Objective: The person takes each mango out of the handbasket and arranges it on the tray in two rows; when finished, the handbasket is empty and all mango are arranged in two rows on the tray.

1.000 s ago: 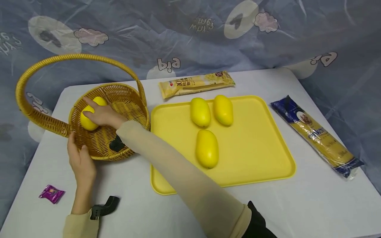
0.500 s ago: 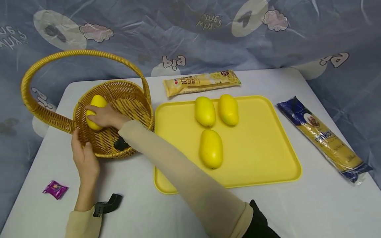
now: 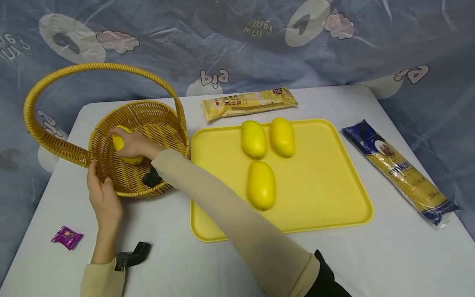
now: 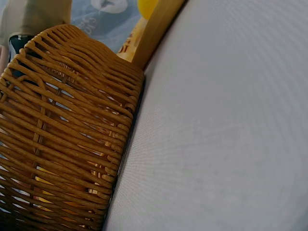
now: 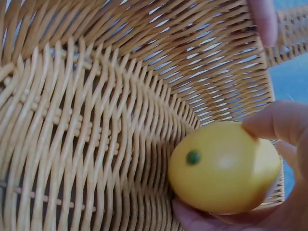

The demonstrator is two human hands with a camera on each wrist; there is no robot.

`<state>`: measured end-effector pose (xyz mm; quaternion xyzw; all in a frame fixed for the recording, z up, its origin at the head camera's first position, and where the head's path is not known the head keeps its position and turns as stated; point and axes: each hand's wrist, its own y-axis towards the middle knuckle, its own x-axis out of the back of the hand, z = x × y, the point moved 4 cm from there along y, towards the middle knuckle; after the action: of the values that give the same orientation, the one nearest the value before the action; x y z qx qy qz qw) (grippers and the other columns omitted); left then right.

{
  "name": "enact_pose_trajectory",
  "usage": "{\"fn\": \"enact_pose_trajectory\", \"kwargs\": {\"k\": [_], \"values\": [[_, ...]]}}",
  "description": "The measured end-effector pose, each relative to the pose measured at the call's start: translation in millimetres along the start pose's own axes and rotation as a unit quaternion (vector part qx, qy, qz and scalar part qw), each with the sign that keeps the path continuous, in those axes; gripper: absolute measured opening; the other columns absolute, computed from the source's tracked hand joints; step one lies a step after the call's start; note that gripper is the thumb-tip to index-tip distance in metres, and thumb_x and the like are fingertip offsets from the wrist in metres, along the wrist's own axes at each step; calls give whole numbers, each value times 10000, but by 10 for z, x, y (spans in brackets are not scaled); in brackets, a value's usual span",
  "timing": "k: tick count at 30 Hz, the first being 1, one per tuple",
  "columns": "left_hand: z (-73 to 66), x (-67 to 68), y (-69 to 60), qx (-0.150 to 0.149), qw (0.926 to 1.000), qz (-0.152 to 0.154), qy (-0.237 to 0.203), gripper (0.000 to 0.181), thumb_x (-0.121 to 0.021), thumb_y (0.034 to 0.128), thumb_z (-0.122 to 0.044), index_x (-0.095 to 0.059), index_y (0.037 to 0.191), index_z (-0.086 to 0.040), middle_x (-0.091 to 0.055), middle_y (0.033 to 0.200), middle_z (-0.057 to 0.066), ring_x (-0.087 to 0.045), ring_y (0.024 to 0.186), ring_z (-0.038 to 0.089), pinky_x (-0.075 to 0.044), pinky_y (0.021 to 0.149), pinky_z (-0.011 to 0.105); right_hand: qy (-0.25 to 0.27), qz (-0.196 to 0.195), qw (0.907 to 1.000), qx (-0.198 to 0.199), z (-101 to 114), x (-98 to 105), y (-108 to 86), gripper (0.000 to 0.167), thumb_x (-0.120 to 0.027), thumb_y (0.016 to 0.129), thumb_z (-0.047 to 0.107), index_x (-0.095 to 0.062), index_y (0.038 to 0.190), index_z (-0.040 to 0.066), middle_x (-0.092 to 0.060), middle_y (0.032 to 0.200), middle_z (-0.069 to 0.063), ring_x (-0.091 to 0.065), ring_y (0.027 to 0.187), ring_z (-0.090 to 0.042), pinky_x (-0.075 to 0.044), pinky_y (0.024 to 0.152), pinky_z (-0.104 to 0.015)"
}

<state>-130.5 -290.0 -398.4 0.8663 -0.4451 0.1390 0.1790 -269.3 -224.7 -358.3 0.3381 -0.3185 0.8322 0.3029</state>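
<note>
My right hand [image 3: 133, 144] is inside the woven basket [image 3: 167, 128], gripping a smooth yellow mango-like fruit [image 5: 221, 168]. In the right wrist view, the fingers hold it from above and below, close to the wicker. A green stem dot shows at its end. My left hand [image 3: 105, 202] rests against the near-left outside of the basket, fingers fairly straight, by the foot of the handle [image 3: 104, 68]. One of its fingers [image 5: 264, 21] shows at the rim in the right wrist view. The left wrist view holds only the basket's outer wall [image 4: 67, 130], with that hand out of frame.
A yellow tray [image 3: 319, 185] right of the basket bears three similar fruits [image 3: 261, 185]. Behind it lies a yellow noodle packet [image 3: 250, 103]. A blue and yellow pasta bag [image 3: 400, 173] lies at the right, a purple wrapped sweet [image 3: 67, 237] at the near left.
The right hand has shifted slightly right inside the basket, and the fruit has moved and turned with it. The left hand stays at the basket's side. The head view has shifted a little.
</note>
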Motion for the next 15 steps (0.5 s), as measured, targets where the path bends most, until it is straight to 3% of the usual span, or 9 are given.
{"fn": "enact_pose_trajectory", "kwargs": {"k": [2, 7, 15], "values": [[0, -2, -6, -7, 10000, 4, 7, 536, -267, 954, -174, -239, 1488, -151, -229, 1564, 34, -150, 1459, 115, -87, 1201, 265, -280, 209, 9994, 14, -2, 17, -29, 619, -514, 914, 328, -229, 1450, 449, -459, 1399, 155, -444, 805, -52, -360, 647, -144], [9, 0, -4, 24, 10000, -7, 44, 538, -270, 950, -174, -241, 1488, -154, -233, 1563, 29, -155, 1457, 110, -93, 1198, 257, -1032, 638, 9926, 52, 22, 75, -113, 515, -475, 926, 347, -331, 1401, 480, -401, 1441, 206, -432, 1055, -21, -365, 802, -147], [19, 18, 4, 60, 10000, -5, 44, 538, -271, 947, -169, -249, 1484, -162, -242, 1559, 18, -163, 1453, 99, -94, 1193, 245, -549, 533, 9959, 486, -22, 220, -301, 517, -525, 903, 313, -396, 1396, 401, -424, 1429, 123, -422, 1025, -57, -379, 778, -165]]}}
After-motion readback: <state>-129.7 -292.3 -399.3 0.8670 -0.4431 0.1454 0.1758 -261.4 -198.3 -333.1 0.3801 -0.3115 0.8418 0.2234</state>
